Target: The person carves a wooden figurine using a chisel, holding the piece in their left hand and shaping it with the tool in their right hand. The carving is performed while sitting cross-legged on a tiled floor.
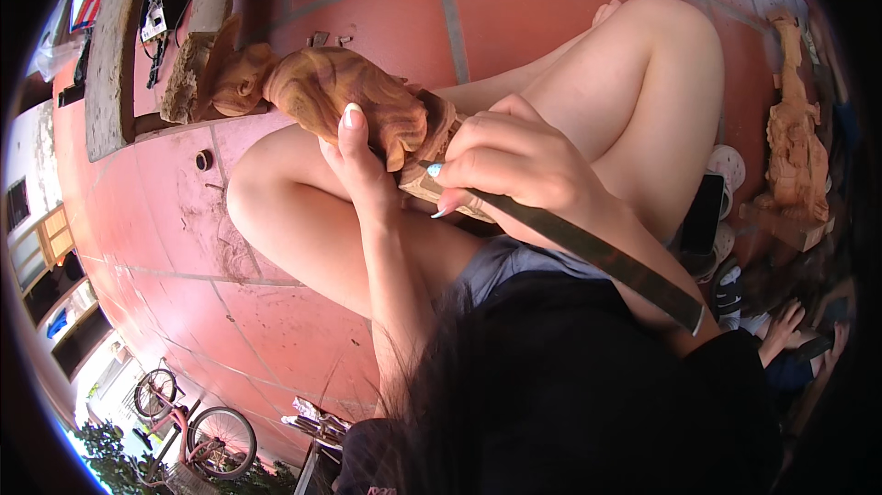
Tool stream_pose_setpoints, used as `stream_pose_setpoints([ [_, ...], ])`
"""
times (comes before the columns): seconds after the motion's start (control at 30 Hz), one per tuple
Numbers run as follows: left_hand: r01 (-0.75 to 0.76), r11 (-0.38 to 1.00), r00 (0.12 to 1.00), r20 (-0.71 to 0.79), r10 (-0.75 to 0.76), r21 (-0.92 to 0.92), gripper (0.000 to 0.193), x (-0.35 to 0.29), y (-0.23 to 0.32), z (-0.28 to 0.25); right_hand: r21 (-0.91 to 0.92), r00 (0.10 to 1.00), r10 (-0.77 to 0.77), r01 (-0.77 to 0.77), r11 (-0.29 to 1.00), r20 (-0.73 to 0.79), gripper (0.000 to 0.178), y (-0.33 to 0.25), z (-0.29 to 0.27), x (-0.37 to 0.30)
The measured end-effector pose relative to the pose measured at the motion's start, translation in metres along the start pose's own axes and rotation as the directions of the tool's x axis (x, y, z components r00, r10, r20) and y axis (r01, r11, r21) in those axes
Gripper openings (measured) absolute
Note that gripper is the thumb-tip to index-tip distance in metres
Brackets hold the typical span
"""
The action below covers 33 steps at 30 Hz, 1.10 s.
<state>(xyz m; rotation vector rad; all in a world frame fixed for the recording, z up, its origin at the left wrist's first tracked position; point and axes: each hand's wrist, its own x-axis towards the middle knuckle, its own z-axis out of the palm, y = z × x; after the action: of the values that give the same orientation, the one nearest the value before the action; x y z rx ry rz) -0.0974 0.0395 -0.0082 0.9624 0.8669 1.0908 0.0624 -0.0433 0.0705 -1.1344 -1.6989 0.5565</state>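
Note:
A carved wooden figure point(344, 95), reddish brown with flowing folds, lies tilted across my lap, its head end to the far left and its rough, paler base toward my right hand. My left hand point(361, 159) supports it from below, thumb up along its side and the other fingers mostly hidden. My right hand point(524, 159) is closed around a long flat dark strip point(597, 256), like a file or folded sandpaper; I cannot tell which. The strip's front end meets the carving near its base, and its other end passes under my wrist toward the lower right.
A weathered wooden frame point(115, 54) stands at the far left, against the carving's head end. A second carved wooden statue point(795, 136) is at the right. Near my right knee lies a black phone point(703, 213). Another person's hands point(781, 334) show at lower right. A bicycle point(197, 440) stands at lower left.

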Motion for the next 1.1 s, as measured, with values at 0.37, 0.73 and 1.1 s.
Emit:
stream_pose_setpoints([
  [0.37,-0.038,0.995,0.995,-0.091,0.03,-0.09,0.054,0.004,0.004,0.002,-0.105,0.998,-0.037,0.032,0.994,-0.048,0.009,0.006,-0.002,0.012],
  [0.73,-0.03,0.989,0.997,-0.07,0.02,-0.147,0.05,0.003,0.004,0.001,-0.048,1.0,-0.02,0.02,0.999,-0.001,0.023,-0.001,-0.001,0.009],
  [1.1,-0.048,0.994,0.995,-0.095,0.039,-0.094,0.048,0.004,0.011,0.007,-0.006,1.0,-0.009,0.009,1.0,0.024,0.018,-0.002,-0.003,0.01],
])
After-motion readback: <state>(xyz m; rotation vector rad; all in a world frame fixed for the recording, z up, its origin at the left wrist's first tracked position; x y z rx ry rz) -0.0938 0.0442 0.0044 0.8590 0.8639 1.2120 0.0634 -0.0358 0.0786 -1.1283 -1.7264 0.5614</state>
